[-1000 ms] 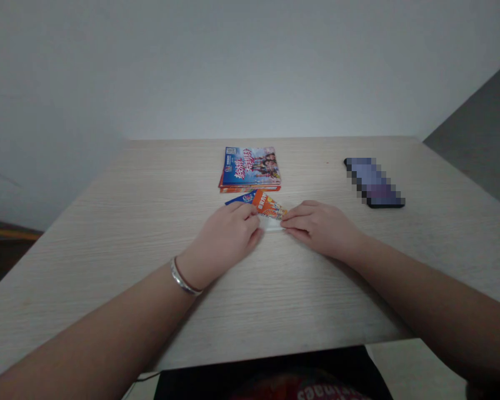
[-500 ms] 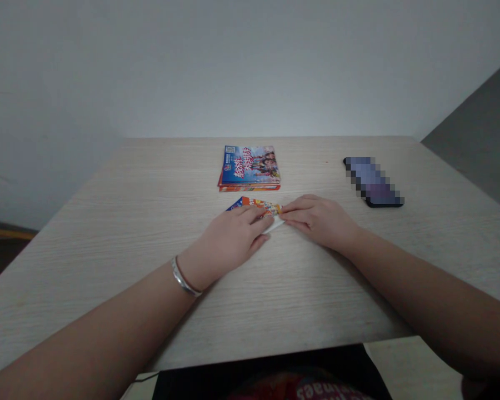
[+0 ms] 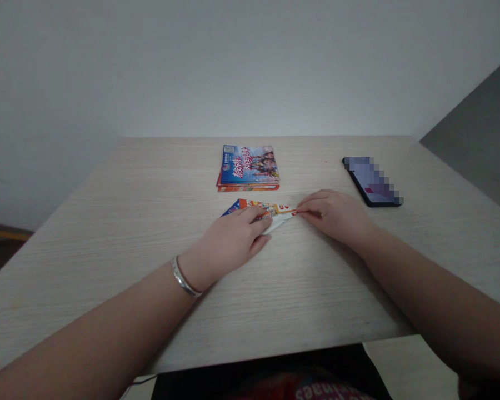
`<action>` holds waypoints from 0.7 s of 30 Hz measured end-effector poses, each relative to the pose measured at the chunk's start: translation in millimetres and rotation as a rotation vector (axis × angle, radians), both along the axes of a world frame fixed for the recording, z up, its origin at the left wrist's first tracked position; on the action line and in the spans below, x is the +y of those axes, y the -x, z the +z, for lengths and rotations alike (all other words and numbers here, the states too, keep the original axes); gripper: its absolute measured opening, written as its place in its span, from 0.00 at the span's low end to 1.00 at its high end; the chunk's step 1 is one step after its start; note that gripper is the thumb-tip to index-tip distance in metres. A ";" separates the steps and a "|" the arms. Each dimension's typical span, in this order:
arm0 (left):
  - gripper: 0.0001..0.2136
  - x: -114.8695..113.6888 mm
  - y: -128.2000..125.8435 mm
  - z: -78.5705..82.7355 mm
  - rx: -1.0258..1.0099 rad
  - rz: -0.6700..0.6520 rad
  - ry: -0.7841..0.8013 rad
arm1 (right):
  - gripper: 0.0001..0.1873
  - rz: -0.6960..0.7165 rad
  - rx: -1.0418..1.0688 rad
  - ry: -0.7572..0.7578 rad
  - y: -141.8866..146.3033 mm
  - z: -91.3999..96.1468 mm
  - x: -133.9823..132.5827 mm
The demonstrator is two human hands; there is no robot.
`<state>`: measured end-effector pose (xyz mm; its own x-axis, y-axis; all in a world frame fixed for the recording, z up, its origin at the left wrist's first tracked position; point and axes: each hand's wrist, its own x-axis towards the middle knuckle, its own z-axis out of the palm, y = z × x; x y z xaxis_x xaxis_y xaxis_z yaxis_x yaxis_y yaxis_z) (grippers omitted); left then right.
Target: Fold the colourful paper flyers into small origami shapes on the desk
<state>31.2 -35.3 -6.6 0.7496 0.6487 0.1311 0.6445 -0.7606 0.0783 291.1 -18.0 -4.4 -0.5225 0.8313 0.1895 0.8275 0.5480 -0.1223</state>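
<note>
single head-worn cam, POV looking fwd & down, table close below, wall beyond

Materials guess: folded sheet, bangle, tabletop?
Sheet: thin paper, probably; straight folded edges, colour print beside a white face. Gloss unclear.
Bangle: likely polished silvery metal; bright highlights.
Tabletop: wood or wood-look laminate, pale, fairly matte; fine streaky grain, possibly printed.

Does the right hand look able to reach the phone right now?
Probably yes: the phone lies just beyond the right hand with nothing standing between them, though that hand would first have to release the folded paper.
</note>
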 end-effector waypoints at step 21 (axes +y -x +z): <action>0.19 0.3 -1.3 -2.3 0.015 -0.018 -0.025 | 0.13 0.041 -0.098 0.021 -3.4 10.7 -0.9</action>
